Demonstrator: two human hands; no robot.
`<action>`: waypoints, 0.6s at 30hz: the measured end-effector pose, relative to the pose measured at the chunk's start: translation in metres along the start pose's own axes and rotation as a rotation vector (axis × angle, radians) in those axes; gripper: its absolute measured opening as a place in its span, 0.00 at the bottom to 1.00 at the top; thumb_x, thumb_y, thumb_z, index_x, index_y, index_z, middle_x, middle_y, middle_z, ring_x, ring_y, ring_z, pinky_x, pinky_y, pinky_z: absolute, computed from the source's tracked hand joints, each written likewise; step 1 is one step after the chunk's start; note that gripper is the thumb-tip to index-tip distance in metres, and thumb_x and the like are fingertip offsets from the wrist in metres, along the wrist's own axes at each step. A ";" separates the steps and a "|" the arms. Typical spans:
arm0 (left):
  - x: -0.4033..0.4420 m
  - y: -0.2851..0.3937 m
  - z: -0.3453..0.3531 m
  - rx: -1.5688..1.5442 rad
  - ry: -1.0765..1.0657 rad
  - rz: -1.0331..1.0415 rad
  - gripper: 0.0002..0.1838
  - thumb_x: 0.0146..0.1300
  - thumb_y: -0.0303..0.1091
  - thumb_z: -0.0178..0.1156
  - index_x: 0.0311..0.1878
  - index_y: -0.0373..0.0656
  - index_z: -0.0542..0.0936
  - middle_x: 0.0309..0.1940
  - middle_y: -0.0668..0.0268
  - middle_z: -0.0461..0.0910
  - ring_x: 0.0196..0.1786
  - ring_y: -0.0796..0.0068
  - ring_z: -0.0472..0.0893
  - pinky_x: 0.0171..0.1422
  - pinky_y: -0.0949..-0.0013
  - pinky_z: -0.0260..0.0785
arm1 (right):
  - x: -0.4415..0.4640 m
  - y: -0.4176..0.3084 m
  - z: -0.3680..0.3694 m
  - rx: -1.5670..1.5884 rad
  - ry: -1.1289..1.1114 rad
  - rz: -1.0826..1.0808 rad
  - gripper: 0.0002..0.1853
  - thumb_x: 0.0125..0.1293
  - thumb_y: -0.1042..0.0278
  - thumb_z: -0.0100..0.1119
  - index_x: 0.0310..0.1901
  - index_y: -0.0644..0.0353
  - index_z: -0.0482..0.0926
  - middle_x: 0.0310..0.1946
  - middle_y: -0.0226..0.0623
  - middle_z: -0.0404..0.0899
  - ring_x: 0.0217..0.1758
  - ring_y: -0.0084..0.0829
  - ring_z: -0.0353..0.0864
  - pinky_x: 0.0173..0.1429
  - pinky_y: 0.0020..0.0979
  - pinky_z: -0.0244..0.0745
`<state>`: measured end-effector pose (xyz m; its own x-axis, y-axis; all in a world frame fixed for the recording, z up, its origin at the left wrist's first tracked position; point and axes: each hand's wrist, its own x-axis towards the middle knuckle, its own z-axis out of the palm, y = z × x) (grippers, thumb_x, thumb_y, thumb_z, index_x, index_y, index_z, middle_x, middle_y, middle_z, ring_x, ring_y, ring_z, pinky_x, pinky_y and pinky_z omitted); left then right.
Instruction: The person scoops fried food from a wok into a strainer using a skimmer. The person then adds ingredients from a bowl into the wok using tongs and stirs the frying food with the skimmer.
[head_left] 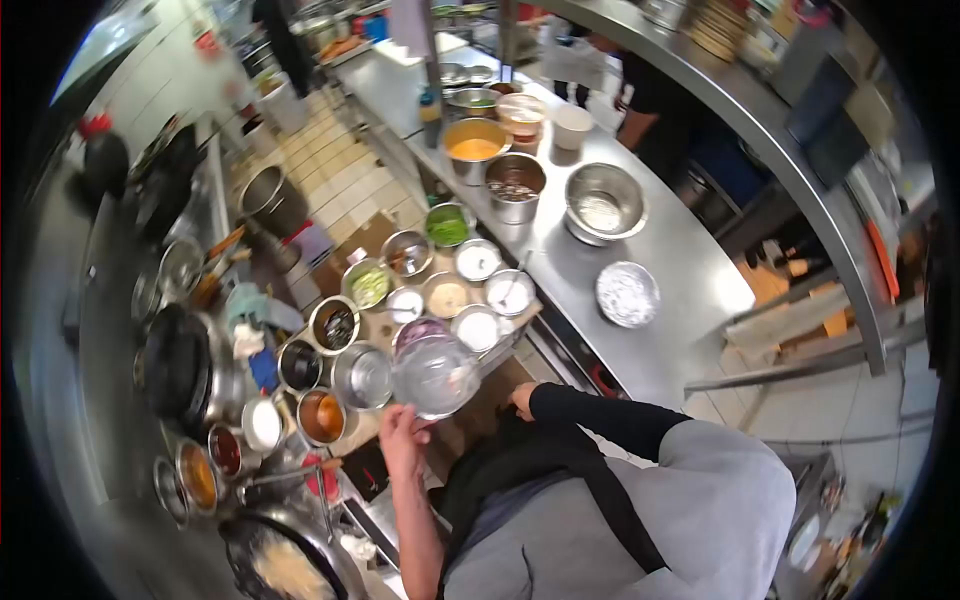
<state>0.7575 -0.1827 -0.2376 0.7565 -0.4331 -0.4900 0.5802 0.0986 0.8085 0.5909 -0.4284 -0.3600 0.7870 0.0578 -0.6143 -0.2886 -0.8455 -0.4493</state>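
My left hand [403, 440] grips the near edge of a clear, shiny bowl [437, 377], which is tilted over the ingredient containers. Beneath its far side, a container of something purple [420, 332] partly shows. My right hand [524, 400] is low by my apron, to the right of the bowl; its fingers are too small and blurred to read. Just left of the bowl is a steel pot [363, 376]. White-filled containers [475, 328] stand beyond it, and a pot of orange-brown sauce [321, 416] is at the lower left.
A steel counter [690, 290] on the right holds a large steel bowl [606, 203], a foil-like round dish [628, 294] and several pots. Black woks [178, 365] line the left. A pan with pale food [290, 568] is at lower left. Another person [655, 90] stands behind the counter.
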 end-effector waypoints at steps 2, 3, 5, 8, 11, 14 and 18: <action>0.015 -0.013 0.068 0.129 -0.151 -0.109 0.06 0.72 0.31 0.61 0.45 0.42 0.74 0.33 0.65 0.78 0.31 0.70 0.86 0.22 0.77 0.70 | -0.036 0.019 0.004 0.086 0.049 0.069 0.22 0.60 0.62 0.64 0.55 0.62 0.83 0.50 0.54 0.84 0.57 0.52 0.82 0.62 0.46 0.77; 0.025 -0.030 0.095 0.194 -0.223 -0.177 0.07 0.70 0.31 0.62 0.46 0.42 0.75 0.35 0.67 0.79 0.32 0.70 0.87 0.23 0.76 0.70 | -0.055 0.027 0.006 0.145 0.094 0.111 0.21 0.59 0.62 0.63 0.54 0.62 0.83 0.50 0.53 0.84 0.57 0.52 0.82 0.62 0.46 0.77; 0.033 -0.051 0.149 0.261 -0.365 -0.243 0.07 0.70 0.31 0.62 0.46 0.42 0.75 0.34 0.67 0.80 0.32 0.70 0.87 0.24 0.76 0.70 | -0.077 0.048 0.021 0.243 0.168 0.203 0.21 0.60 0.63 0.62 0.53 0.62 0.83 0.51 0.52 0.84 0.59 0.51 0.81 0.63 0.46 0.77; 0.036 -0.069 0.208 0.266 -0.488 -0.279 0.06 0.72 0.32 0.60 0.45 0.41 0.74 0.34 0.65 0.81 0.32 0.70 0.87 0.25 0.76 0.71 | -0.117 0.061 0.025 0.349 0.191 0.289 0.21 0.61 0.61 0.62 0.55 0.61 0.83 0.52 0.51 0.84 0.60 0.50 0.81 0.64 0.45 0.76; 0.045 -0.072 0.244 0.314 -0.522 -0.262 0.06 0.72 0.31 0.59 0.44 0.41 0.74 0.33 0.64 0.81 0.31 0.70 0.87 0.25 0.76 0.72 | -0.138 0.079 0.043 0.449 0.259 0.374 0.23 0.61 0.60 0.60 0.57 0.60 0.82 0.54 0.51 0.83 0.61 0.49 0.80 0.66 0.43 0.74; 0.047 -0.074 0.275 0.376 -0.581 -0.260 0.06 0.72 0.32 0.59 0.43 0.40 0.74 0.33 0.65 0.79 0.31 0.70 0.87 0.26 0.74 0.72 | -0.150 0.087 0.047 0.476 0.239 0.412 0.26 0.63 0.57 0.61 0.61 0.58 0.80 0.55 0.52 0.82 0.61 0.50 0.80 0.67 0.43 0.73; 0.025 -0.117 0.339 0.495 -0.754 -0.310 0.05 0.71 0.30 0.58 0.43 0.40 0.74 0.35 0.64 0.77 0.31 0.68 0.87 0.26 0.73 0.73 | -0.140 0.103 0.061 0.447 0.175 0.408 0.26 0.64 0.57 0.61 0.63 0.58 0.79 0.55 0.52 0.83 0.61 0.50 0.80 0.67 0.44 0.73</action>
<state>0.6062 -0.5091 -0.2336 0.0960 -0.8571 -0.5062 0.3976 -0.4332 0.8089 0.4173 -0.4912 -0.3600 0.6321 -0.3426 -0.6951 -0.7548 -0.4754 -0.4521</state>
